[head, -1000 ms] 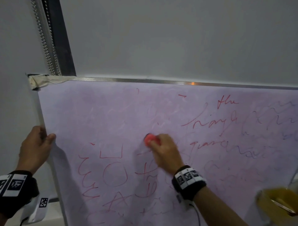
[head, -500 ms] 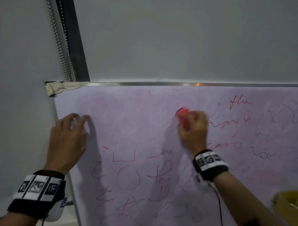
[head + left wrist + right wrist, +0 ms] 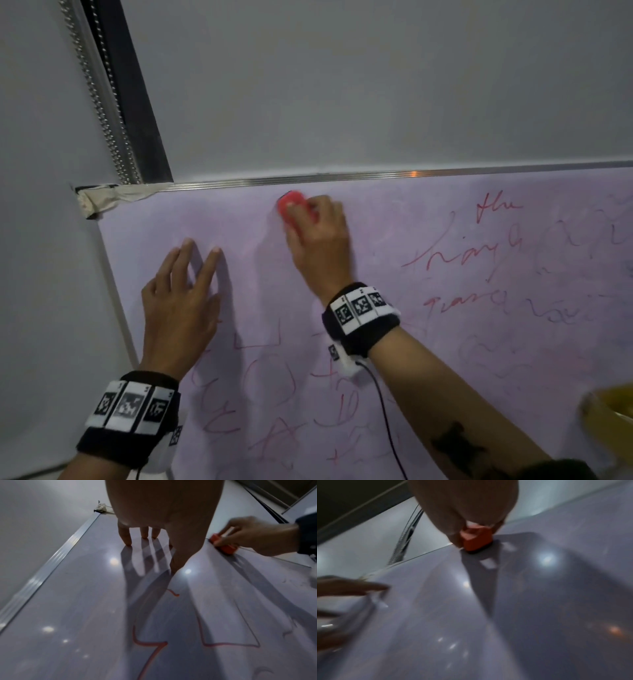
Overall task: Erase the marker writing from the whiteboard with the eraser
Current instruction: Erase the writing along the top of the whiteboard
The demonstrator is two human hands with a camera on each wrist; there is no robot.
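The whiteboard (image 3: 445, 342) leans against a grey wall, its surface smeared pink. Red marker writing (image 3: 459, 253) covers its right side, and red shapes (image 3: 270, 377) lie lower down. My right hand (image 3: 318, 236) grips a red eraser (image 3: 291, 205) and presses it to the board just under the top metal rail (image 3: 342, 177). The eraser (image 3: 223, 545) (image 3: 476, 540) shows in both wrist views, pinched between thumb and fingers. My left hand (image 3: 181, 291) lies on the board with straight fingers (image 3: 125, 535), left of the eraser, and holds nothing.
Tape (image 3: 99, 198) wraps the board's upper left corner. A dark window frame with a bead chain (image 3: 102, 102) rises above that corner. A blurred yellow container (image 3: 613, 407) sits at the lower right edge. A cable (image 3: 387, 418) hangs from the right wristband.
My right hand has swept the eraser up from mid-board to the top rail. The left hand left the board's left edge and now lies flat on the surface.
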